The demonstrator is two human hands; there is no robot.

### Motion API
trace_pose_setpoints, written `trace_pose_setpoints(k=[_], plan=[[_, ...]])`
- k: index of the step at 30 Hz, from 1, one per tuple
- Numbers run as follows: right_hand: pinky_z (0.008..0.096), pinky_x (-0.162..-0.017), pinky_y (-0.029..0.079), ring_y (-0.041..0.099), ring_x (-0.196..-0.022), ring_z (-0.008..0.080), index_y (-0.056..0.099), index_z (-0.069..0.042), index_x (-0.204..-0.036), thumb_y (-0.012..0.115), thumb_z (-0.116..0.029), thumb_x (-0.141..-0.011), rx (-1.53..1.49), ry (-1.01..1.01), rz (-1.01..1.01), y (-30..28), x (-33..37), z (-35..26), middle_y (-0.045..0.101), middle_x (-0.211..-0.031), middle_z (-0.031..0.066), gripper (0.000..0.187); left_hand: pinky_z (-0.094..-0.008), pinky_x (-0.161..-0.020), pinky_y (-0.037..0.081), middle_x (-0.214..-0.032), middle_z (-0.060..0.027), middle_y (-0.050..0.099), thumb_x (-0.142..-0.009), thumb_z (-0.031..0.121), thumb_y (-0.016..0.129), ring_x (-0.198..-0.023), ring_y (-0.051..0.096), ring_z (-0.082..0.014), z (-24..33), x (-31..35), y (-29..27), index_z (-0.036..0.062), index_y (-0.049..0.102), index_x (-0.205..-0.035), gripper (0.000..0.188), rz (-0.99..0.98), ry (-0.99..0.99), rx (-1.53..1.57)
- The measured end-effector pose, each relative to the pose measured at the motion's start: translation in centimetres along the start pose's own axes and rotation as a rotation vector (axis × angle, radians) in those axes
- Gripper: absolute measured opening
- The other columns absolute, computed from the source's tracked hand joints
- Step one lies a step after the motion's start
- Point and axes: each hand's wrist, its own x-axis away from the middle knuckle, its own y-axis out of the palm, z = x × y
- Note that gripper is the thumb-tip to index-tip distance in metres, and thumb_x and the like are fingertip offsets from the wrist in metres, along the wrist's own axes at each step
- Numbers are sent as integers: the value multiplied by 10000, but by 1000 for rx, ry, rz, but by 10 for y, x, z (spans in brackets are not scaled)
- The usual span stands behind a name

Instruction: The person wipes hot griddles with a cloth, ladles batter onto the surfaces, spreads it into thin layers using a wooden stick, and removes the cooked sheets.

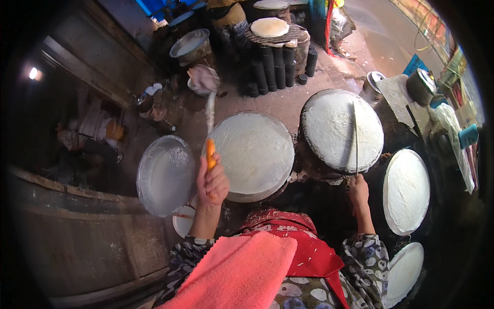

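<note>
My left hand [215,181] is closed round the orange handle of a tool [210,153]. Its shaft is coated white, and its far end is a blurred pinkish-grey lump whose kind I cannot make out. Beside that hand lies a round pan [252,154] covered with a white layer. My right hand [358,192] grips a long thin stick [355,131], which reaches across a second round pan [327,129] spread with white batter or dough. Whether the stick touches the white surface, I cannot tell.
A metal basin [167,177] of whitish liquid stands left of my left hand. White-topped round pans [406,193] line the right side. Farther off, black coal cylinders [272,69] stand under a grate holding a pale flatbread [269,27]. A pink towel [247,268] lies over my front.
</note>
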Motion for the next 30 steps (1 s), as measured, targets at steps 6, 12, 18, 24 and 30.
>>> trace_pose_setpoints(k=[6, 12, 18, 24, 30], plan=[[527, -603, 437, 593, -711, 444, 518, -44, -877, 524, -262, -945, 130, -311, -108, 25, 56, -92, 601, -702, 230, 229, -221, -366, 322, -626, 6, 412, -1030, 325, 390, -391, 373, -82, 28, 39, 4, 100, 471, -1151, 269, 531, -35, -799], [511, -542, 464, 601, -622, 422, 520, -70, -902, 594, -213, -894, 46, -606, -167, 91, 108, -170, 611, -686, 201, 161, -204, -381, 356, -639, -16, 438, -1048, 288, 332, -420, 431, -90, 80, 92, 18, 15, 481, -1140, 324, 374, 312, -483], [464, -587, 511, 638, -652, 376, 494, -38, -927, 543, -241, -913, 117, -931, -368, 184, 148, -267, 625, -717, 196, 209, -221, -385, 352, -627, 5, 436, -1031, 282, 391, -429, 415, -87, 139, 190, 5, 54, 528, -1081, 271, 634, 453, -481], [485, -602, 493, 630, -700, 415, 511, -13, -886, 541, -313, -935, 88, -805, -426, 193, 180, -300, 627, -737, 235, 306, -226, -380, 336, -630, 9, 434, -1024, 302, 413, -425, 411, -90, 149, 244, 17, 69, 521, -1087, 264, 828, 395, -496], [363, -580, 450, 572, -614, 208, 577, 3, -917, 583, -252, -942, -357, -282, -173, 149, 187, -197, 598, -692, 133, 257, -216, -366, 333, -630, 6, 429, -1008, 306, 461, -411, 399, -75, 116, 216, 24, 85, 501, -1076, 235, 734, -6, -642]])
